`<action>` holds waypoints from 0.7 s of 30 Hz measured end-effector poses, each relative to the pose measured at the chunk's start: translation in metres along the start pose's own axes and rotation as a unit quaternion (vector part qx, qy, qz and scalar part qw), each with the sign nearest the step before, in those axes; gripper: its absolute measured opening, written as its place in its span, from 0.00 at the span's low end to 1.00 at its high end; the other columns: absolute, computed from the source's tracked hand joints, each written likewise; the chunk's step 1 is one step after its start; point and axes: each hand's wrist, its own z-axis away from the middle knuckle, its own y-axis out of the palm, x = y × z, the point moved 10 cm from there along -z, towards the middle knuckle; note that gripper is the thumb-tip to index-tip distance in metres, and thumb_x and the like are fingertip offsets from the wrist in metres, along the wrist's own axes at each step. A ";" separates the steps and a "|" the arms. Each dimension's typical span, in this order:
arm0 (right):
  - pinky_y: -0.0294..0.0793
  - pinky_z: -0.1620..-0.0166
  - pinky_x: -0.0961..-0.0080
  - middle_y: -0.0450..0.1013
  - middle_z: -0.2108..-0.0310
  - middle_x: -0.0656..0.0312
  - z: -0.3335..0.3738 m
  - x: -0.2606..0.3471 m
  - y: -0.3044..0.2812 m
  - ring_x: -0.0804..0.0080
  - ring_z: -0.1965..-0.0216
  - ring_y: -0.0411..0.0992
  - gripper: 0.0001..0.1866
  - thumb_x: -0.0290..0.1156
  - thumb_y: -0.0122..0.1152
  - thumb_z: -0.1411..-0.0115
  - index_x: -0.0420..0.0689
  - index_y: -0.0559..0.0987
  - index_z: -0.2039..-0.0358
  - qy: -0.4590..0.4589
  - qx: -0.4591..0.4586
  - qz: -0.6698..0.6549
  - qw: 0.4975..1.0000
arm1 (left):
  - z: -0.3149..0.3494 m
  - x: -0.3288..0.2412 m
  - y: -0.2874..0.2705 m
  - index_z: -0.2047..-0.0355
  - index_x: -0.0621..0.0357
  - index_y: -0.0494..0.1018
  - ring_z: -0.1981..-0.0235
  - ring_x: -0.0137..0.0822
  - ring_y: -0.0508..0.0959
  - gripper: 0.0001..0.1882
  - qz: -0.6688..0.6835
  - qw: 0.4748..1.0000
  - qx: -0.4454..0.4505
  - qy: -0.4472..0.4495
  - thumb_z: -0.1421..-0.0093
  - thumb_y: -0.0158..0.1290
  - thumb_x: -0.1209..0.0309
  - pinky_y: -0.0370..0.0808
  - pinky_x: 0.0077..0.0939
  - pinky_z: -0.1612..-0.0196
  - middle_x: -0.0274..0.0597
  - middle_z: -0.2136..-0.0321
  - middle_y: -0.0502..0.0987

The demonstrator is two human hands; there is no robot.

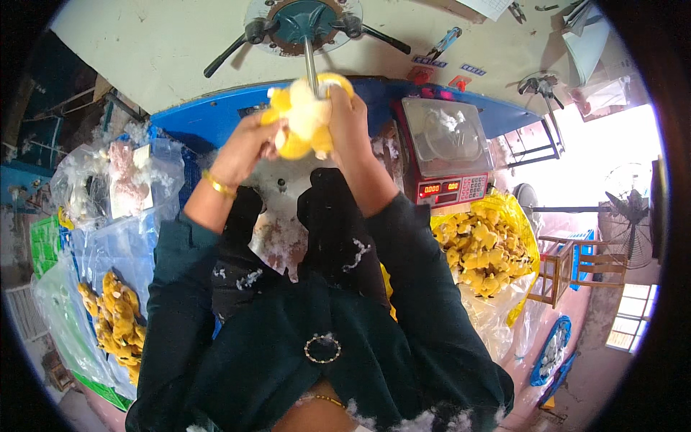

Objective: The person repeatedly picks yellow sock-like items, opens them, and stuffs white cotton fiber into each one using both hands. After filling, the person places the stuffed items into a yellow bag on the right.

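A yellow and cream plush toy [304,119] hangs on the end of a metal nozzle [310,63] that juts toward me from a machine in the pale panel. The nozzle's tip is hidden at the toy. My left hand [253,146] pinches the toy's left side, fingers closed on the fabric. Wrapped round its right side is my right hand [348,124], thumb near the nozzle. Two black-handled levers [351,27] flank the nozzle's dark round base.
On the right stand a red digital scale [446,144] with a clear tray and a yellow bag [529,252] of plush skins. Yellow-brown plush pieces [119,320] lie on plastic at left, below a clear bag [79,180]. A blue ledge [209,108] runs along the panel.
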 end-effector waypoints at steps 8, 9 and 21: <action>0.77 0.66 0.74 0.75 0.68 0.54 0.013 -0.011 0.005 0.66 0.69 0.77 0.17 0.37 0.47 0.36 0.34 0.75 0.60 0.149 0.079 0.016 0.986 | 0.044 -0.003 0.079 0.45 0.65 0.62 0.55 0.45 0.78 0.24 0.246 0.954 0.109 -0.131 0.38 0.52 0.64 0.81 0.44 0.63 0.52 0.52 0.73; 0.77 0.64 0.73 0.76 0.66 0.55 -0.001 -0.015 0.010 0.67 0.67 0.77 0.17 0.37 0.49 0.37 0.36 0.75 0.59 0.088 0.156 0.126 0.976 | 0.043 0.002 0.081 0.44 0.61 0.62 0.54 0.46 0.77 0.24 0.252 0.952 0.071 -0.160 0.37 0.51 0.63 0.81 0.46 0.62 0.50 0.52 0.73; 0.76 0.61 0.73 0.79 0.65 0.60 -0.029 -0.014 0.031 0.73 0.66 0.76 0.12 0.38 0.58 0.44 0.46 0.80 0.64 -0.111 0.275 0.368 0.881 | 0.029 0.002 0.087 0.48 0.51 0.69 0.56 0.40 0.78 0.20 0.279 0.941 0.064 -0.181 0.39 0.50 0.60 0.81 0.40 0.64 0.41 0.53 0.76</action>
